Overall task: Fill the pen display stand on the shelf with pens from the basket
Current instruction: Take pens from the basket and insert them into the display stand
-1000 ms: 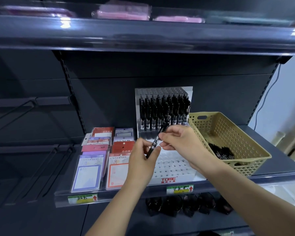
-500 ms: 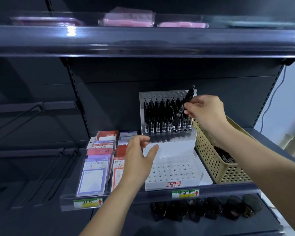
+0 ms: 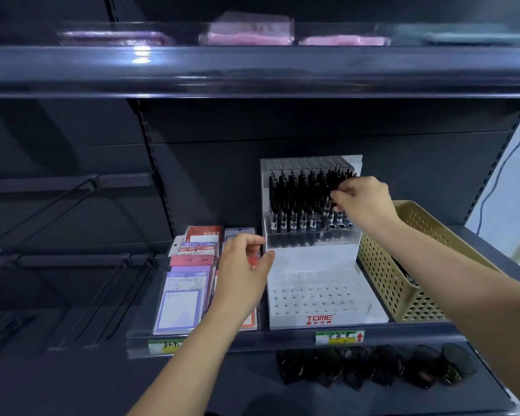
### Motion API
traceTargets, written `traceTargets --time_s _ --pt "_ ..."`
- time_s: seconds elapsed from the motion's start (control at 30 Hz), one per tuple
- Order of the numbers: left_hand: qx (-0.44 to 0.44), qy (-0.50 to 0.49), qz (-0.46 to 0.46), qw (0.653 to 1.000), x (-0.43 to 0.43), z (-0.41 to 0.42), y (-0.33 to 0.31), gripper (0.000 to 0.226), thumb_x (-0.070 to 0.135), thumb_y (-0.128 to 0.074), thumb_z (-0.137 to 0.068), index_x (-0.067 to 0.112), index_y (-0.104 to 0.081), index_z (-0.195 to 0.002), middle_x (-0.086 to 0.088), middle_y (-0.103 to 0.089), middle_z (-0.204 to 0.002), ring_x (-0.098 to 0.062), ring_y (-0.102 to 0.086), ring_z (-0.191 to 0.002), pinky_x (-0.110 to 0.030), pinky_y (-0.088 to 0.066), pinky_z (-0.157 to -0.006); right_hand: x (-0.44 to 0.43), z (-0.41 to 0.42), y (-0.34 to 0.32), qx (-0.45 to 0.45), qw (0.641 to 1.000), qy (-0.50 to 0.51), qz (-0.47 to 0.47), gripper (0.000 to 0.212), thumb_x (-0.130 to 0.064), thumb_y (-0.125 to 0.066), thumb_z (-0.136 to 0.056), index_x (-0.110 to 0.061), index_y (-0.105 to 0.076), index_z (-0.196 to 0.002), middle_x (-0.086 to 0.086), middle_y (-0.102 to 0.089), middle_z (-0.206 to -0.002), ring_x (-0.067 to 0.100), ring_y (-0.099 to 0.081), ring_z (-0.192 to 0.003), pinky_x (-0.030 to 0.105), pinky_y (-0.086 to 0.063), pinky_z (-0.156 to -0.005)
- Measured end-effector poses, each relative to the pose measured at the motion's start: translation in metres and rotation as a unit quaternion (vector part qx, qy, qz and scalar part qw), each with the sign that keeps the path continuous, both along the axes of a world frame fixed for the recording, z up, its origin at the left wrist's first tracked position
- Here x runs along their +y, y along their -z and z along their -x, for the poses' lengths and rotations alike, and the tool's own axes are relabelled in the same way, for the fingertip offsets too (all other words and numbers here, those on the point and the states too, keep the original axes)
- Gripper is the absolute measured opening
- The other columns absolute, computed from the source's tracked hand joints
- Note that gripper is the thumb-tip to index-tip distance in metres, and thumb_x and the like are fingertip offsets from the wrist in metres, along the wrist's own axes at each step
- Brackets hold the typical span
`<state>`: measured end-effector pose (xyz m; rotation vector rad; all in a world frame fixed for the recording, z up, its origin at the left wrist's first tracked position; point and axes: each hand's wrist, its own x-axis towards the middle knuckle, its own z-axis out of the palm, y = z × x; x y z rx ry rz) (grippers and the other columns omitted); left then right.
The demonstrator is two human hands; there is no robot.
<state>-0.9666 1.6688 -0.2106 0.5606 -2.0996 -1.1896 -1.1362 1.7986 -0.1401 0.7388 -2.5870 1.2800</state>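
In the head view, the right hand (image 3: 362, 202) is pinching a slim black plastic pen (image 3: 330, 202) over the right end of the upper tier of the white-and-clear acrylic pen display stand (image 3: 312, 259), which is sitting near the front edge of the dark grey metal shelf (image 3: 403, 333), just beside the tan perforated plastic basket (image 3: 403, 283). The left hand (image 3: 240, 265) is hanging loosely curved and empty, thumb touching the stand's left edge. The pen is probably light, stiff and smooth-barrelled, so a fingertip pinch high on the barrel is looking best, leaving the tip free.

The pen stand (image 3: 312, 259) sits on the shelf (image 3: 403, 331), basket (image 3: 403, 283) just right (card packs (image 3: 180, 298) left).
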Motion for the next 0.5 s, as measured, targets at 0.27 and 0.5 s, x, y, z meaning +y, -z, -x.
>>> traceTargets --time_s 0.27,0.5 --pt "0.006 0.008 -0.010 1.000 0.002 -0.002 0.000 0.023 0.019 -0.063 -0.087 0.037 -0.050 -0.088 0.006 -0.054 -0.104 -0.004 -0.054 -0.092 -0.025 -0.048 -0.084 -0.005 0.000 0.015 -0.009 0.998 -0.008 -0.060 0.028 -0.022 -0.058 -0.091 0.004 -0.067 -0.085 0.023 -0.069 -0.084 0.039 -0.065 -0.077 0.046 -0.057 -0.073" --pt "0.005 0.013 -0.019 1.000 0.008 0.001 -0.003 0.020 0.018 -0.064 -0.086 0.033 -0.052 -0.090 0.005 -0.053 -0.101 -0.008 -0.055 -0.090 -0.030 -0.051 -0.085 -0.004 0.001 0.017 -0.020 0.998 -0.007 -0.058 0.026 -0.023 -0.058 -0.091 -0.001 -0.069 -0.082 0.021 -0.070 -0.082 0.038 -0.066 -0.079 0.045 -0.057 -0.073"
